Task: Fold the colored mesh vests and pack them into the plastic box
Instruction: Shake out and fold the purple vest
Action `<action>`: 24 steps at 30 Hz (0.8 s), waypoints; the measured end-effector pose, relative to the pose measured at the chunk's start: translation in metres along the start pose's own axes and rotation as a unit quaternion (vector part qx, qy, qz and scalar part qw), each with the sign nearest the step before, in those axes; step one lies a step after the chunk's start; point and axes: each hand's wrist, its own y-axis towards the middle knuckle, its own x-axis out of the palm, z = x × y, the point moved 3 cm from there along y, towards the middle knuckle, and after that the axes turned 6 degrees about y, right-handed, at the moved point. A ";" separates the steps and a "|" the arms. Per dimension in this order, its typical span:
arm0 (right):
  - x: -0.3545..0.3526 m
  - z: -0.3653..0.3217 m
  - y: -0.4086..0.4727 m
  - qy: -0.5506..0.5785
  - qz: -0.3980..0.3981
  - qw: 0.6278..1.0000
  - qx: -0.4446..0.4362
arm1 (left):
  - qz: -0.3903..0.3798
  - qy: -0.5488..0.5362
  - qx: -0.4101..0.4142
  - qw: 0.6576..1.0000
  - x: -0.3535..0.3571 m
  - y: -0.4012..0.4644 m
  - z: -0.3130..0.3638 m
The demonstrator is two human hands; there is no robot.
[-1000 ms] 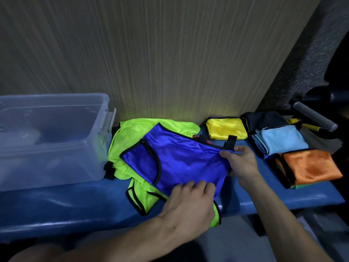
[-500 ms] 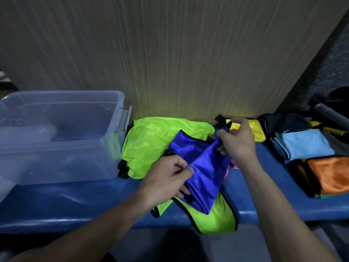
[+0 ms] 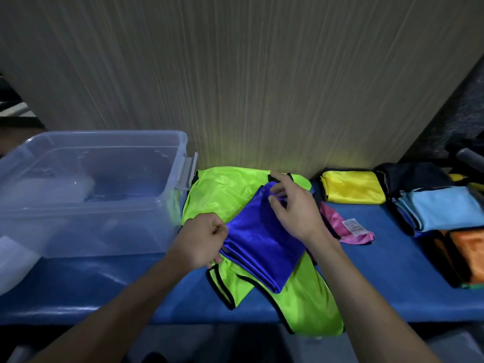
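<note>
While both hands work over the middle of the blue bench, the blue vest lies folded into a narrow band on top of the spread lime-green vest, whose lower end hangs over the bench's front edge. The left hand has its fingers curled in, pinching the blue vest's left edge; the right hand bends its fingers round the vest's far end. The clear plastic box stands at the left end of the bench, just beside the green vest, its latch side facing the cloth. A pink vest with a white label shows from under the right forearm. Folded pieces sit along the right end: a yellow one against the back edge, a black one beside it, a light-blue one nearer the front, and an orange one at the front right corner. A wood-grain panel rises straight behind the bench, with dim, dark space beyond its right side
</note>
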 end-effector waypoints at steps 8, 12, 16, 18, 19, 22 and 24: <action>-0.015 0.024 -0.007 -0.195 0.029 0.970 0.143 | 0.002 -0.024 -0.001 1.000 0.006 -0.008 0.003; -0.012 0.027 -0.002 -0.134 0.072 0.980 0.127 | 0.010 -0.051 -0.002 0.999 0.008 -0.008 -0.003; -0.005 0.021 -0.003 -0.143 0.087 0.983 0.073 | 0.085 0.031 0.029 0.995 -0.001 -0.006 -0.008; -0.003 0.021 -0.010 -0.172 0.085 0.980 0.057 | 0.112 0.127 0.065 0.983 -0.001 -0.004 -0.011; -0.004 0.019 -0.017 -0.179 0.093 0.979 0.039 | 0.107 0.166 0.077 0.977 0.001 -0.003 -0.012; -0.008 0.003 -0.042 -0.193 0.071 0.977 -0.063 | 0.129 0.274 0.122 0.945 0.004 -0.005 -0.009; -0.009 -0.008 -0.063 -0.194 0.004 0.972 -0.131 | 0.182 0.307 0.226 0.906 0.005 -0.013 0.006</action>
